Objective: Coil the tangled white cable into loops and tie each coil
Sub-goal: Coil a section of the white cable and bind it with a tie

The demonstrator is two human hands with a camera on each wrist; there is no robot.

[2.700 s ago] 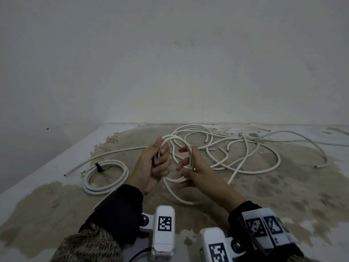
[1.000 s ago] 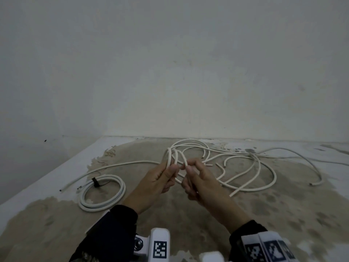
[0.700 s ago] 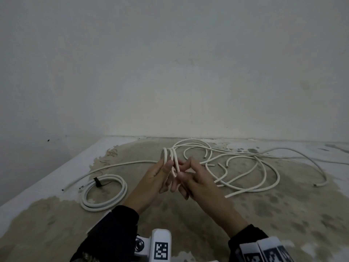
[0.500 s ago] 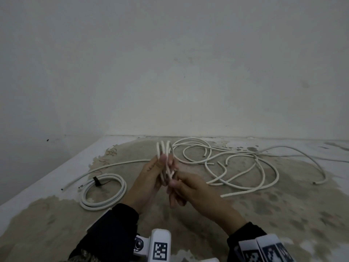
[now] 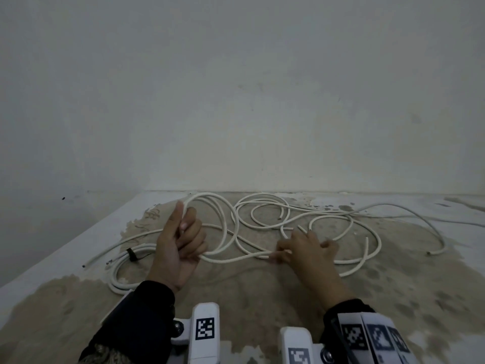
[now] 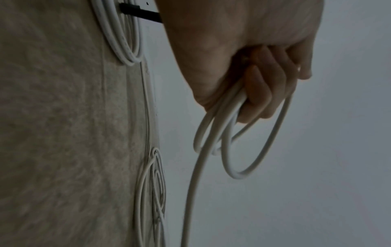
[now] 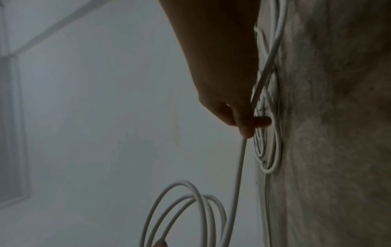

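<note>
My left hand (image 5: pixel 186 223) holds up a small bundle of loops of the white cable (image 5: pixel 227 233), with the fingers curled round them, as the left wrist view shows (image 6: pixel 257 93). From the loops a strand runs right to my right hand (image 5: pixel 278 254), which pinches it low over the floor; in the right wrist view the thumb and finger close on that strand (image 7: pixel 246 128). The rest of the cable (image 5: pixel 338 222) lies tangled on the floor behind and right of the right hand. A finished coil (image 5: pixel 123 271) with a black tie (image 5: pixel 132 254) lies at the left.
The floor (image 5: pixel 262 290) is stained concrete that meets a plain wall (image 5: pixel 262 114) just behind the tangle. A loose cable end (image 5: pixel 430 253) lies far right, and another strand (image 5: pixel 105 252) trails left near the tied coil. Wrist cameras with markers (image 5: pixel 204 329) sit at the bottom edge.
The hands have drawn apart. My right hand slid to the right along the cable and down toward the floor; my left hand moved left, still holding the loops, which now hang wider.
</note>
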